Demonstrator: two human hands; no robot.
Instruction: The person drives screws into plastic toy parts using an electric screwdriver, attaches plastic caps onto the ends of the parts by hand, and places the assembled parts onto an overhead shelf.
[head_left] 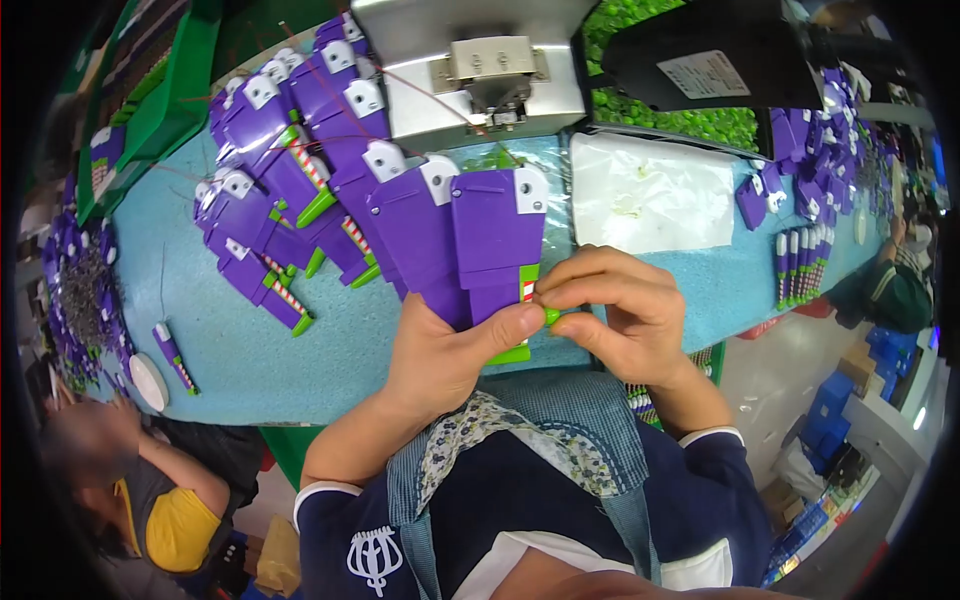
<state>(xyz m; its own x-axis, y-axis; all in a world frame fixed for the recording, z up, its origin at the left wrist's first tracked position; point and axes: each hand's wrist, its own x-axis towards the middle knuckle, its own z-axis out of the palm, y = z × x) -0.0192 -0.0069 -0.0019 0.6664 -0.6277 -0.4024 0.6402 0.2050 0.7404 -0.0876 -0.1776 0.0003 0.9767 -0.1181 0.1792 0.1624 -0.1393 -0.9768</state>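
My left hand is closed on the lower part of a purple plastic wing panel, thumb across its front. The panel has a white piece with a hole at its top corner and a red-and-white striped, green-ended edge. Just beside that edge, my right hand pinches a small bright green piece between thumb and fingers. It appears to touch the panel's edge, but the exact contact is hidden by the fingertips. A second purple panel lies directly behind the held one on its left.
Several finished-looking purple wings are piled on the blue table. A metal machine stands at the back, beside a bin of green pieces and a white sheet. A green crate is left; another person sits lower left.
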